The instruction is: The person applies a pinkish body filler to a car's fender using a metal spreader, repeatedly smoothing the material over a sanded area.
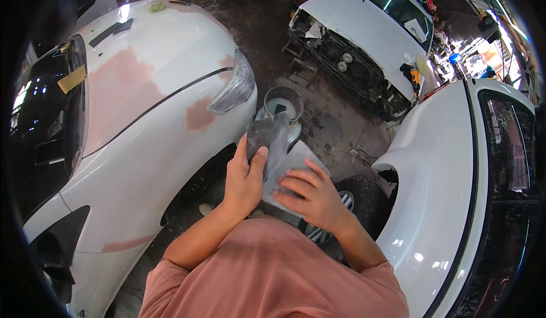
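Note:
Upright in my left hand (243, 177) is a dark grey sheet of sandpaper (266, 140), gripped between thumb and fingers. My right hand (314, 197), slightly blurred, closes on a lighter grey sheet (302, 157), which looks like sandpaper too. The two sheets overlap in front of my chest, so I cannot tell whether they are joined. Just beyond them on the floor stands a round bucket (301, 103) with cloudy liquid and a dark piece inside. To my left is a white car (187, 119) with pinkish patches (199, 115) on its hood and fender.
Dark strips (104, 34) and a greenish pad (156, 7) lie on the hood; a tan sheet (72, 79) rests by the windshield. A white car (341, 11) without its front bumper stands ahead. Another white car (424, 164) and a wheel (369, 198) flank my right. A yellow power tool (415, 81) sits beyond.

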`<move>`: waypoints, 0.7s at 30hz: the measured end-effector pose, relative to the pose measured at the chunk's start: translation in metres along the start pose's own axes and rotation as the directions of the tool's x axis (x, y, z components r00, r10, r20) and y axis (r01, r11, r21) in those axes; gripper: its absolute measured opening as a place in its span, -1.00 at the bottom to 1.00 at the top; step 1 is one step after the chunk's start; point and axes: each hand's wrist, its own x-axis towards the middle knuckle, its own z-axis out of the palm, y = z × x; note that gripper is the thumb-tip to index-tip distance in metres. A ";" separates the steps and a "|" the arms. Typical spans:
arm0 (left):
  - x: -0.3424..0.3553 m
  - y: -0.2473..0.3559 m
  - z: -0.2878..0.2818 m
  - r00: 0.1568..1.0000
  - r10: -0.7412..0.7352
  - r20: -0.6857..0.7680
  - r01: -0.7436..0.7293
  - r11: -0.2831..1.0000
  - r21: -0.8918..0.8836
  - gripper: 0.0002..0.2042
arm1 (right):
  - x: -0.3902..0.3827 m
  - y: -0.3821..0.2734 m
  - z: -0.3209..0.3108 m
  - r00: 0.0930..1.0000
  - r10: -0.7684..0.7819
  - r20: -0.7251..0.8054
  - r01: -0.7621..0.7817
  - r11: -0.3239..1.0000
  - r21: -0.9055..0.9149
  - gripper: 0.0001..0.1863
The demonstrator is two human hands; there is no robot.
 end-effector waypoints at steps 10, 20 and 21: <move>-0.002 0.003 0.018 0.982 -0.160 -0.101 0.101 0.894 -0.436 -0.67 | -0.020 -0.014 -0.001 0.961 0.066 -0.270 0.007 0.965 0.262 -0.45; -0.028 0.002 0.006 0.889 -0.420 0.181 0.427 0.623 -0.656 -0.67 | -0.078 0.039 0.069 0.767 0.631 -0.120 -0.369 0.586 0.721 -0.34; -0.028 0.001 0.005 0.884 -0.397 0.248 0.457 0.618 -0.640 -0.67 | -0.078 0.038 0.074 0.652 0.752 -0.096 -0.288 0.364 0.886 -0.34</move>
